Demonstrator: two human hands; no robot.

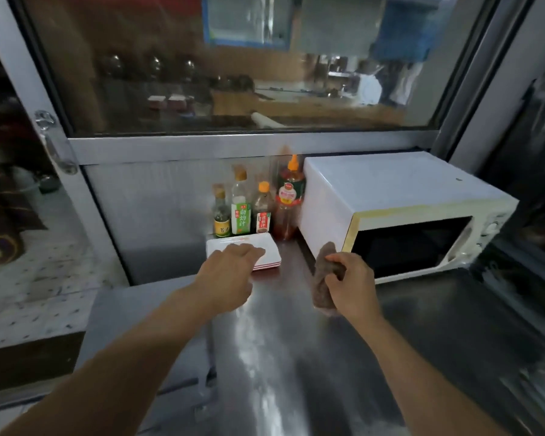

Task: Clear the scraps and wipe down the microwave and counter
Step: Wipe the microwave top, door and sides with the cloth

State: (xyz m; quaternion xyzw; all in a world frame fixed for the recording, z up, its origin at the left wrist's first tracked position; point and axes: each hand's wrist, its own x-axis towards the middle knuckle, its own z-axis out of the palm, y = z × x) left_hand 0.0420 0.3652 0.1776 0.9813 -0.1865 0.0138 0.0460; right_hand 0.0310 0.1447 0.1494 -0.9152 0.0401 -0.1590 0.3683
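My right hand (pixel 351 280) grips a crumpled brown cloth (pixel 323 278) before the white box-shaped microwave (pixel 390 196) on the steel counter (pixel 296 357). My left hand (pixel 230 272), fingers relaxed, rests over stacked white rectangular trays (pixel 265 247).

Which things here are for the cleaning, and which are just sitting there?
For the job:
- cloth, gripped by the right hand
- microwave
- counter
- left hand, reaching over the white trays

Just sitting there:
- four sauce bottles by the wall
- stack of white trays
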